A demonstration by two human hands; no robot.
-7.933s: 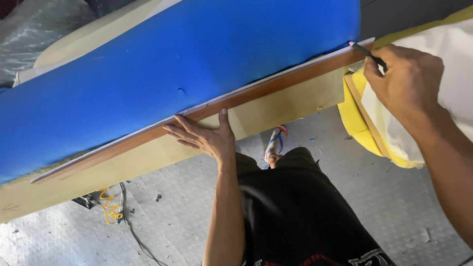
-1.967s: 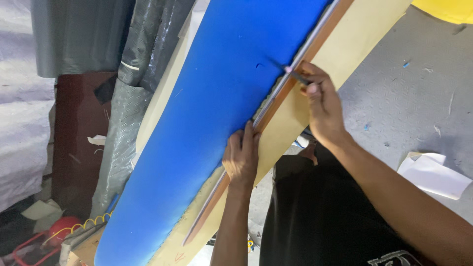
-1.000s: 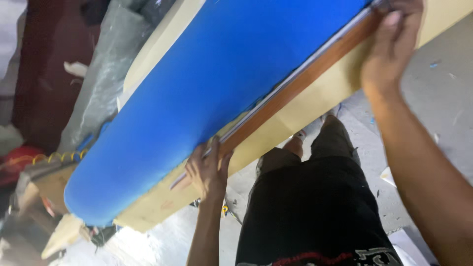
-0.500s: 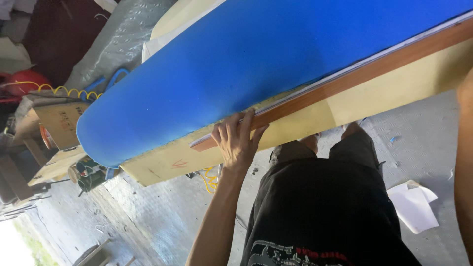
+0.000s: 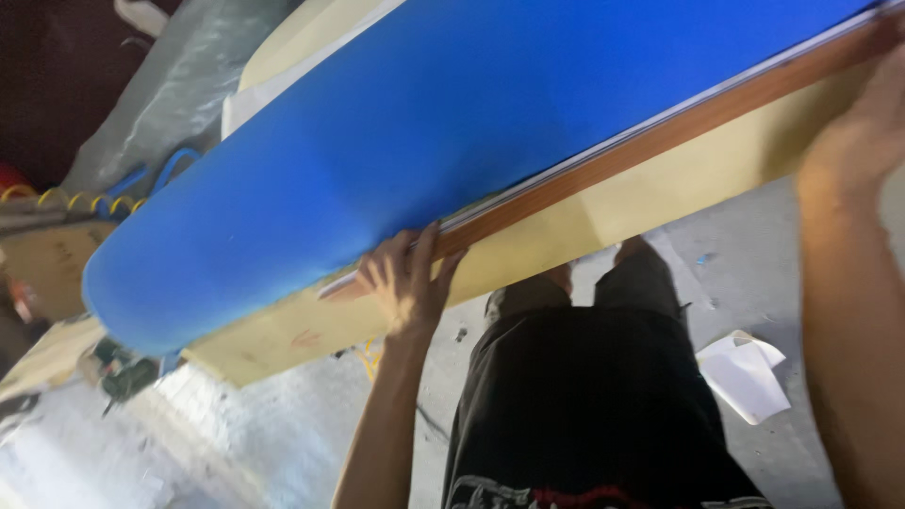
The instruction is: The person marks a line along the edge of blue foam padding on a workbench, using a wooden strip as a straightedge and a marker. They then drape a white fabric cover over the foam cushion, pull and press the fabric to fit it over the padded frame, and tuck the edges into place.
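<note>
Two hands: both lie on one long upholstered panel that runs slantwise from lower left to upper right.
Wooden strip: a thin brown length that runs along the near edge of the blue padding, its left end just by the left hand, its right end under the right hand at the frame's edge.
Blue padding: a broad rounded cushion of blue fabric, which fills the upper middle and ends in a rounded nose at the left.
Plywood board: a pale base under the strip, which juts out on the near side.
Left hand: fingers spread flat, pressed on the strip's left end and the board's edge; open, not closed round anything.
Right hand: laid on the strip and board at the far right; partly cut off, so I cannot tell whether it grips anything.
Person: black shorts seen from above, near and below the board.
Floor: grey concrete, with a scrap of white paper at the right.
Far left: yellow coiled hose and a blue hose by a workbench, blurred.
</note>
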